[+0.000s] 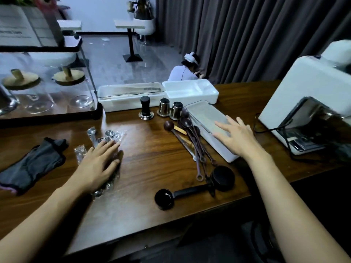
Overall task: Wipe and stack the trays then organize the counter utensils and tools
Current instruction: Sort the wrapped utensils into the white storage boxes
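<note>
At the worktop's (152, 158) right edge I see a white machine (303, 88), its black cable (266, 130) looping on the wood just beside it. Along the left edge stands a glass case (47, 118) holding glassware (79, 100) and two round wooden lids (68, 76). Beyond the far edge, a person (180, 73) in a white headset crouches by a grey curtain (247, 35). A small table (130, 25) stands farther back.

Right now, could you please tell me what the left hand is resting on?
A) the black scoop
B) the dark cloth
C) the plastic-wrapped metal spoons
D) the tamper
C: the left hand lies flat, fingers straight, on the wrapped spoons; the cloth lies apart to its left.
</note>
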Available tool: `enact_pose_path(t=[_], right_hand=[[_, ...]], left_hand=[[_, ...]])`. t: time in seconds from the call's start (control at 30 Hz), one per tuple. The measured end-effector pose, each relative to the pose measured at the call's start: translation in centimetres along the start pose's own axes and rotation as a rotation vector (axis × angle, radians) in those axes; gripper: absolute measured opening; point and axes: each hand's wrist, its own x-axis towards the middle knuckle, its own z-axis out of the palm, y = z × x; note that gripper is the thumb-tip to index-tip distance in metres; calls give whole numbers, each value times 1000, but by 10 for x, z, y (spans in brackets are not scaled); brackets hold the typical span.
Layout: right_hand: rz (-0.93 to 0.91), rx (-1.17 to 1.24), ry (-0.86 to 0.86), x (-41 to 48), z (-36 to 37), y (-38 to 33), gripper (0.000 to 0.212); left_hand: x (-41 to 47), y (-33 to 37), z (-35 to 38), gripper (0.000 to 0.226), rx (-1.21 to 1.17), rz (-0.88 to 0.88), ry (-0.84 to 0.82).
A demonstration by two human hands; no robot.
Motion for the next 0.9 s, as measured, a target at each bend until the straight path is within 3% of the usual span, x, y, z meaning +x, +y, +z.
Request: enact_pose_path(t=[0.13,0.33,0.5,0.73,0.9], right_hand=[[5,91,-128,-1,-7,13,72],[16,6,-162,2,-9,17,90],[97,53,-103,-2,-3,26,95],[151,56,3,-14,-17,23,85],[82,99,83,-29,-49,-15,83]], left_hand=[[0,-4,2,79,72,-36,-77],[-11,-7,-1,77,95,-55,-107],[-20,-11,-3,77,81,-85,-104],[-22,-11,-5,78,55,-92,-81],[-22,-11,-6,80,44,-93,-68]])
